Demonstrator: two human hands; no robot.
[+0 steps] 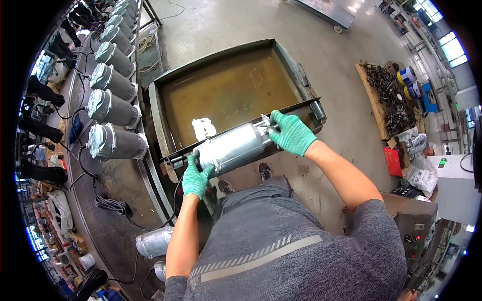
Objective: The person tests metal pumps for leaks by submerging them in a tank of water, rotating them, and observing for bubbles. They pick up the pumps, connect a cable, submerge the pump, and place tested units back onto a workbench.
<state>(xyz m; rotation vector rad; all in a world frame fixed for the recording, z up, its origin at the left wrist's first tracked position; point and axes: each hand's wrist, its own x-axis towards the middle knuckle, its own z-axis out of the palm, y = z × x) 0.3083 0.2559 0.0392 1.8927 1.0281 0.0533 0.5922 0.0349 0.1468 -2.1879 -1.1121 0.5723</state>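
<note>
A silver cylindrical motor [232,146] lies sideways between my hands over the near rim of a metal tank [156,113]. My left hand [195,179], in a green knit glove, is closed on its left end, the thumb side up against the casing. At the other end, my right hand [292,133], gloved the same way, closes round the narrower fittings. Brownish liquid [226,93] covers the tank's bottom. Just behind the motor, a bright white patch [204,129] shows on the liquid; whether it is foam or a reflection I cannot tell.
On the bench [113,180] at left stands a row of similar motors [116,142] with black cables [113,204]. Another motor [154,242] lies by my left forearm. At right are a wooden tray [372,103] of metal parts, two buckets [405,76] and a red box [392,161].
</note>
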